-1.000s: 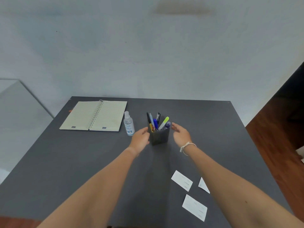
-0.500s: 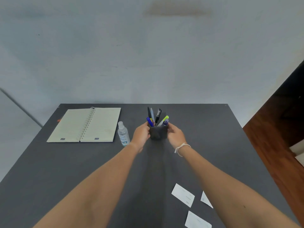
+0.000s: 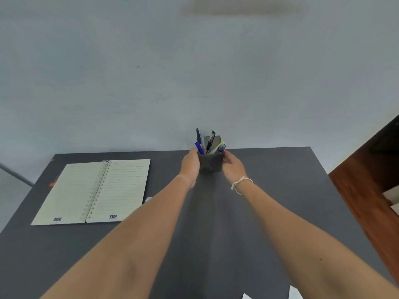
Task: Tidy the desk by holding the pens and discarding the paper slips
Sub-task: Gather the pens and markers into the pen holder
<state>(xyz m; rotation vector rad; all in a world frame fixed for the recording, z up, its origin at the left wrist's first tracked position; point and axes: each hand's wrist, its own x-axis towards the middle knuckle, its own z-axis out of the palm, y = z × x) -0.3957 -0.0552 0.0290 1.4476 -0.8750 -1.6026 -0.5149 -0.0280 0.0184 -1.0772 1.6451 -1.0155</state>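
A dark grey pen holder (image 3: 210,162) with several pens (image 3: 208,142) stands near the far edge of the dark desk (image 3: 280,190). My left hand (image 3: 191,164) grips its left side and my right hand (image 3: 233,166) grips its right side. The pens stick up: black, blue, and a yellow-green highlighter. Corners of two white paper slips (image 3: 294,293) show at the bottom edge of the view, by my right forearm.
An open spiral notebook (image 3: 95,190) lies at the left of the desk. A clear bottle (image 3: 148,199) is almost hidden behind my left forearm. A pale wall rises behind the desk. Brown wooden floor (image 3: 367,190) lies to the right.
Both hands closed on the pen holder and pushed it toward the far edge of the desk. The view tilted up, so the paper slips slid to the bottom edge.
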